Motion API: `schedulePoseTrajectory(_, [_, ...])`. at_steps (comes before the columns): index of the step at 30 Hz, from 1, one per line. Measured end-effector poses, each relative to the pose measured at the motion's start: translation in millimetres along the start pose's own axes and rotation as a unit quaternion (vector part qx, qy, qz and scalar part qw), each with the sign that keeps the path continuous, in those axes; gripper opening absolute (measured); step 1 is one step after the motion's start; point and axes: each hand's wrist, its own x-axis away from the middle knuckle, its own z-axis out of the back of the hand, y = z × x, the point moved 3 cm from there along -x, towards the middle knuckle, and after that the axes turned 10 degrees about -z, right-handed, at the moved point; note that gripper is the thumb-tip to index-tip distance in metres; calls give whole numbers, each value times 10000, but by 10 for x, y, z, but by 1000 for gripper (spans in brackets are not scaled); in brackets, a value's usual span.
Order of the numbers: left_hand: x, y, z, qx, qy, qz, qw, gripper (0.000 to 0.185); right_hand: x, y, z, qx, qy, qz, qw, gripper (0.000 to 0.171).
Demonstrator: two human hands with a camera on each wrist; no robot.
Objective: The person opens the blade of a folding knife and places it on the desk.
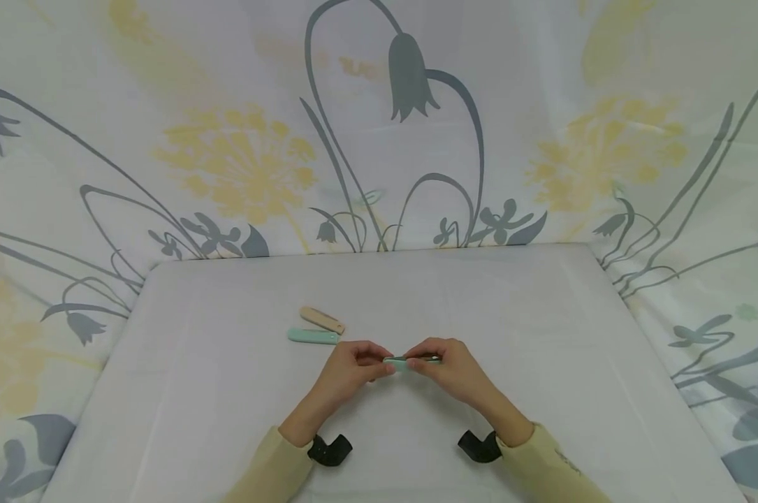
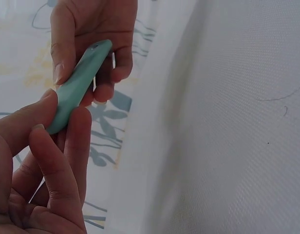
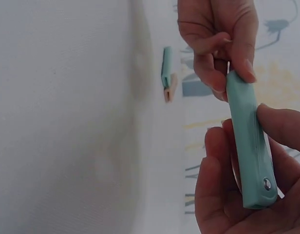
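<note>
Both hands hold one slim mint-green folding handle (image 1: 399, 365), with a metal rivet near one end, over the table. The left hand (image 1: 352, 369) pinches its left end between thumb and fingers. Toward the rivet end, the right hand (image 1: 452, 365) grips it with the thumb on one side and fingertips on the other. In the right wrist view, a lengthwise seam runs along the mint-green handle (image 3: 246, 134), and it looks folded closed. The left wrist view shows the same handle (image 2: 74, 92) slanting between the two hands.
A second mint-green folding handle (image 1: 313, 336) and a tan one (image 1: 322, 320) lie close together on the white table (image 1: 215, 391), beyond the left hand. Flower-patterned cloth (image 1: 366, 140) rises behind the table and along its sides. Black curved mounts (image 1: 330, 450) sit at both wrists.
</note>
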Motion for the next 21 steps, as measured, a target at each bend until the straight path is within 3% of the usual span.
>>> schedulePoseTrajectory(12, [21,18,8,137,-34,-49,9999,22,17,27,-88,-684,434,-475,9956,11])
schedulePoseTrajectory(21, [18,52,-14,84,39,182,9998,18,24,-11,-142,-808,999,-407,9909,6])
